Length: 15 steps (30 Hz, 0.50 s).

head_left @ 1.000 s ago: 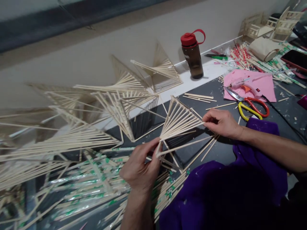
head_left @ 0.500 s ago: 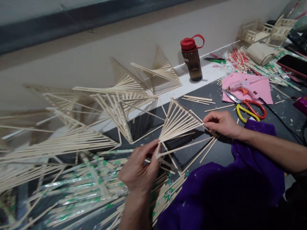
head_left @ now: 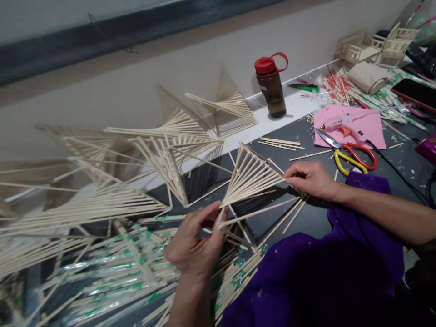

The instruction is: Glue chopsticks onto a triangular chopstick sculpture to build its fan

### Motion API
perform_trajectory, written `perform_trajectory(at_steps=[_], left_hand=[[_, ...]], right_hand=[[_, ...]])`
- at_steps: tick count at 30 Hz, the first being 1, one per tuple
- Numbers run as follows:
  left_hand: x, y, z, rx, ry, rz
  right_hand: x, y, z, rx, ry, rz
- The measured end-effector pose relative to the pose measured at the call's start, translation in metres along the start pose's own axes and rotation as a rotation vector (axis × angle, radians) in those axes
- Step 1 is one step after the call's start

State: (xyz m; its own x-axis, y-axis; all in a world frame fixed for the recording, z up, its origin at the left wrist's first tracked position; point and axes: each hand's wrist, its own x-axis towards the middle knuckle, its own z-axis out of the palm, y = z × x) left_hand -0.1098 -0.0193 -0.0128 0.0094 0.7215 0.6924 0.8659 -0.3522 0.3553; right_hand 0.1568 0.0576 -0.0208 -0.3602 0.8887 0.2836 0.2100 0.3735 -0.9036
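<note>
Pinching closed w/ L hand (head_left: 195, 243) & R hand (head_left: 315, 180) on triangular pale-wood stick frame (head_left: 254, 190); prob. part-done, fanned above, open below.

The stick frame (head_left: 254, 180) is between packaged sticks (head_left: 112, 271), left, and scissors (head_left: 337, 145), right, with a bottle (head_left: 273, 94) standing behind.

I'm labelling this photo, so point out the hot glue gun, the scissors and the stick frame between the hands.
Hot glue gun (head_left: 354, 129): head view, on its pink handle.
Scissors (head_left: 337, 145): head view, at the pivot.
Stick frame (head_left: 252, 184): head view, on its fanned sticks.
</note>
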Motion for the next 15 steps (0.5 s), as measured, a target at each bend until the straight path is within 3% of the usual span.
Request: perform_trajectory(at_steps=[15], left_hand=[[0.0009, -0.0031, -0.0003, -0.077, 0.017, 0.014]], right_hand=[[0.0055, 0.002, 0.004, 0.256, -0.047, 0.201]])
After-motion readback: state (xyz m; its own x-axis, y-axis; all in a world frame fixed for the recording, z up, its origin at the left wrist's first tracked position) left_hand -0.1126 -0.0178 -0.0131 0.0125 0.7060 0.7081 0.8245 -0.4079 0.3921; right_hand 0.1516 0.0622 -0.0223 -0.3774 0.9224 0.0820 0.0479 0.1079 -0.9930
